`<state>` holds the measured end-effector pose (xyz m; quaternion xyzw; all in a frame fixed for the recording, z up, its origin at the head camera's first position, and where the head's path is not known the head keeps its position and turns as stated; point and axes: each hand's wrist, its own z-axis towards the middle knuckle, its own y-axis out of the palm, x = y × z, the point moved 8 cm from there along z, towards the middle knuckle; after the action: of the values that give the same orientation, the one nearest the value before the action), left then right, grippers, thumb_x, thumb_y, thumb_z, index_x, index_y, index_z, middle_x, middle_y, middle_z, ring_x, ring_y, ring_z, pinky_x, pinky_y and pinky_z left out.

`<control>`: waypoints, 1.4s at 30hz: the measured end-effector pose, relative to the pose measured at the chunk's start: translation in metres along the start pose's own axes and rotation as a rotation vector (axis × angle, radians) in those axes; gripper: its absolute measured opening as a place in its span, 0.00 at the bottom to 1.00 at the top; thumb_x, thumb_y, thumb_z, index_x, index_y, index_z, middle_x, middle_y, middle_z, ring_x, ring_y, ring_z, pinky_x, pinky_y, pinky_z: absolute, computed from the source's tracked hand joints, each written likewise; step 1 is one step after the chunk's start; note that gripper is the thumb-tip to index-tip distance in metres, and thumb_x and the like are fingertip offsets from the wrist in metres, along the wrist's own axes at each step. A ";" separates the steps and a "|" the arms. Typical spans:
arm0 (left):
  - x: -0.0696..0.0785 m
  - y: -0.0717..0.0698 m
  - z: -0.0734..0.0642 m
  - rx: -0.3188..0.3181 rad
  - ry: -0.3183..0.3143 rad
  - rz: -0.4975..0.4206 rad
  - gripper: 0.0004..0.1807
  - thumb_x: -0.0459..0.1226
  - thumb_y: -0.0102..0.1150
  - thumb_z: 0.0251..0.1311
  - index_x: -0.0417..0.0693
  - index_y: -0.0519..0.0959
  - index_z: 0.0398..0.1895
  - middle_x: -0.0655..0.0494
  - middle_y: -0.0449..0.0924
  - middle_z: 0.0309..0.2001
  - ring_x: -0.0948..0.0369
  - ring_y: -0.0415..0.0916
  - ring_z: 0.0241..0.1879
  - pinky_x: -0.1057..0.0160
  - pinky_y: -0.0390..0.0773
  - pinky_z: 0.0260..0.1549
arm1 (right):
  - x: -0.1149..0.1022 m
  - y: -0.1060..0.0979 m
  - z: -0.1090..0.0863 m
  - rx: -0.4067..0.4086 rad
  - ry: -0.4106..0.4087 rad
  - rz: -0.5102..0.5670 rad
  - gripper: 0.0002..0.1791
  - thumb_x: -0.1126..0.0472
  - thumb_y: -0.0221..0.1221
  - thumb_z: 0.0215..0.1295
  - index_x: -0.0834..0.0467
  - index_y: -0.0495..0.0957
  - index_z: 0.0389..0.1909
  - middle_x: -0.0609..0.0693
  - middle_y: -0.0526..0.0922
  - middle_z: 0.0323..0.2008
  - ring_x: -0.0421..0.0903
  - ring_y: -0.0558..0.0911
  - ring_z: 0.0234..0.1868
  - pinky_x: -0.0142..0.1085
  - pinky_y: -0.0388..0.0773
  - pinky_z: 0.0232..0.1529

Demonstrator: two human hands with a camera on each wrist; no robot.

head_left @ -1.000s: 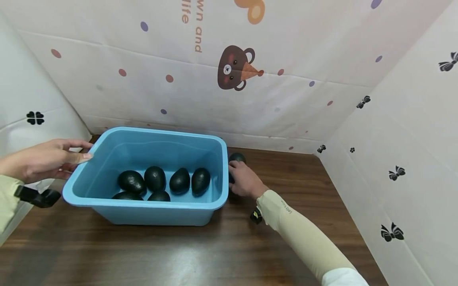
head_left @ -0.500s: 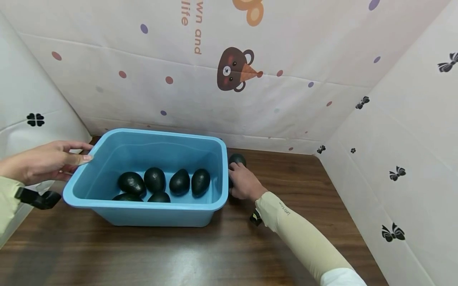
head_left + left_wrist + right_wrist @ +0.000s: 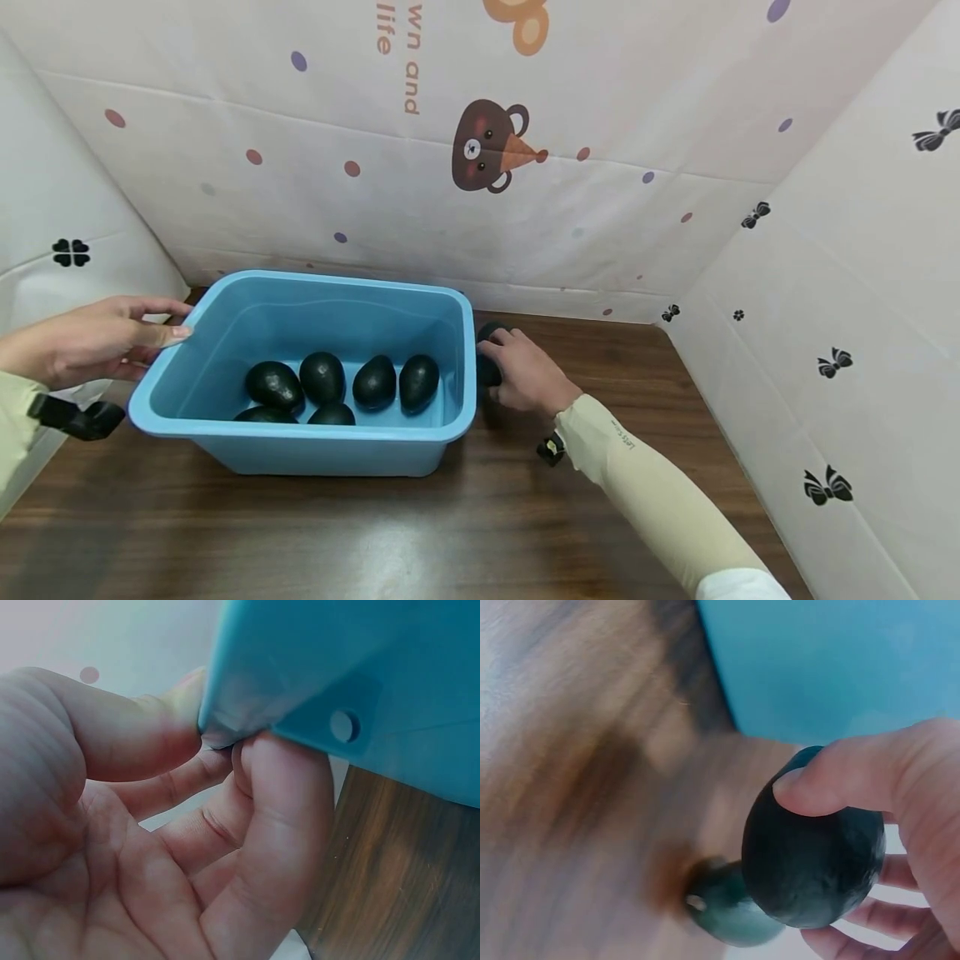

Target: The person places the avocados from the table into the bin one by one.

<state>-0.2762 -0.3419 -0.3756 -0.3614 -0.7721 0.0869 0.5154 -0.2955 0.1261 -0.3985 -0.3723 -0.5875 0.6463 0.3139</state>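
Observation:
A light blue plastic tub (image 3: 315, 454) stands on the table with several dark avocados (image 3: 322, 379) on its floor. My left hand (image 3: 105, 337) pinches the tub's left rim between thumb and fingers; the left wrist view shows the rim (image 3: 247, 697) caught there. Just beyond the tub's right wall, my right hand (image 3: 528, 371) holds a dark avocado (image 3: 810, 855), thumb across its top and fingers curled behind it. Below and behind that one, a second avocado (image 3: 731, 904) lies on the table, partly covered by the held one. In the head view the right fingers partly hide both.
The brown wood table (image 3: 375, 533) runs under the tub and out to the right. A white printed sheet (image 3: 360, 200) hangs close behind the tub. Further white walls (image 3: 787, 367) close in the right and left sides.
My right hand now grips an avocado and has shifted slightly to the right, lifting it off the table beside the tub. The left hand keeps its place on the rim.

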 end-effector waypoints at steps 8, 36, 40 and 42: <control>0.002 0.000 -0.001 -0.008 -0.002 -0.005 0.42 0.47 0.44 0.83 0.27 0.39 0.80 0.52 0.85 0.51 0.54 0.86 0.46 0.46 0.89 0.49 | -0.005 -0.038 -0.015 0.049 -0.045 0.021 0.29 0.60 0.72 0.58 0.52 0.80 0.62 0.53 0.80 0.60 0.53 0.77 0.57 0.47 0.84 0.57; -0.002 0.002 0.001 -0.031 -0.001 -0.057 0.44 0.47 0.46 0.82 0.29 0.36 0.81 0.53 0.85 0.50 0.54 0.87 0.46 0.45 0.88 0.50 | -0.083 -0.128 -0.042 0.167 -0.199 0.083 0.28 0.56 0.75 0.56 0.51 0.83 0.60 0.49 0.80 0.54 0.47 0.77 0.52 0.41 0.84 0.49; -0.002 0.002 0.000 -0.032 0.004 -0.068 0.43 0.46 0.46 0.82 0.29 0.37 0.81 0.54 0.85 0.49 0.54 0.87 0.46 0.45 0.89 0.50 | -0.104 -0.127 -0.037 0.139 -0.224 0.085 0.29 0.54 0.74 0.59 0.51 0.82 0.63 0.49 0.80 0.56 0.45 0.77 0.53 0.38 0.83 0.49; -0.003 0.002 -0.001 -0.033 0.003 -0.074 0.43 0.46 0.46 0.82 0.29 0.36 0.81 0.54 0.85 0.49 0.54 0.87 0.46 0.45 0.89 0.50 | -0.115 -0.125 -0.033 0.123 -0.241 0.086 0.29 0.53 0.73 0.60 0.50 0.81 0.63 0.48 0.80 0.56 0.44 0.77 0.52 0.37 0.82 0.48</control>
<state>-0.2741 -0.3429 -0.3782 -0.3410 -0.7857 0.0544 0.5132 -0.2109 0.0603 -0.2622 -0.2968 -0.5636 0.7341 0.2354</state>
